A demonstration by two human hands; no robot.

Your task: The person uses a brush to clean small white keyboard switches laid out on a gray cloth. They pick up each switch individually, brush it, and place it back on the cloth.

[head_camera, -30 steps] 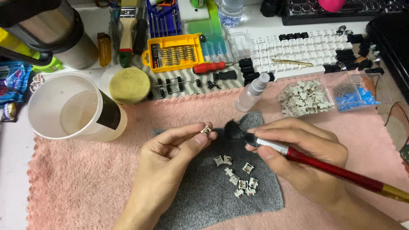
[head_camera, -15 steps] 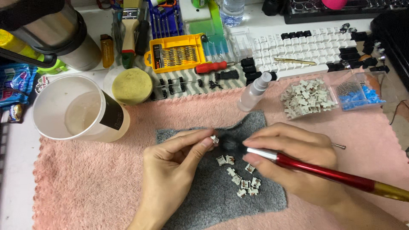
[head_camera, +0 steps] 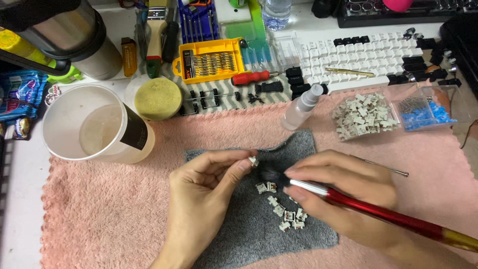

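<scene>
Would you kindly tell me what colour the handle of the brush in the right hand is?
The slim brush handle is glossy red with a silver metal ferrule, seen best in the head view.

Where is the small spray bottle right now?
The small spray bottle lies tilted on the pink towel, centre-right in the head view, between the gray cloth and white keycaps.

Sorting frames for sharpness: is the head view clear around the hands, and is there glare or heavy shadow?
Head view: evenly lit, only soft shadows under the left hand and right hand; the small part and brush tip are slightly soft; no strong glare; the dark container top left is close and blurred.
</scene>
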